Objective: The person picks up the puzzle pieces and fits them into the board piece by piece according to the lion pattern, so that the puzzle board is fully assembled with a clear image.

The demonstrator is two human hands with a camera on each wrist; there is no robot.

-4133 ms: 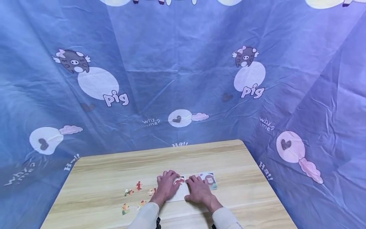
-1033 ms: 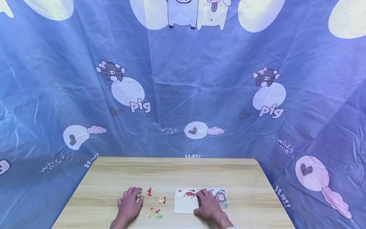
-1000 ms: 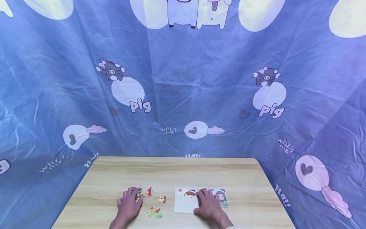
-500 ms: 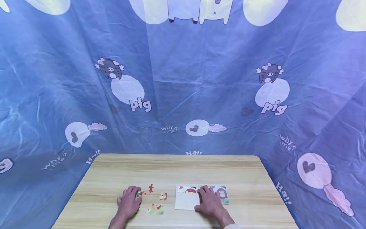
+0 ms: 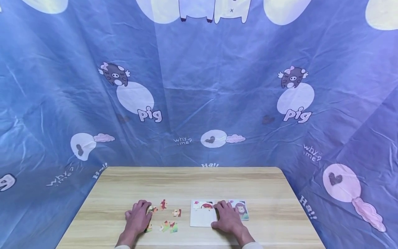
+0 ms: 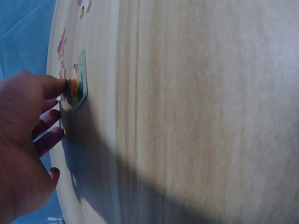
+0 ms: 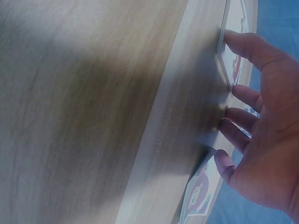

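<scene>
A puzzle piece lies at the fingertips of the left hand — whether pinched, one cannot tell — with other pieces beyond, while the right hand, fingers spread, touches the board, a card beside its little finger.

The white board lies flat, fitted pieces along its far edge, its near part bare. Loose colourful pieces lie left; an animal card lies right.
</scene>
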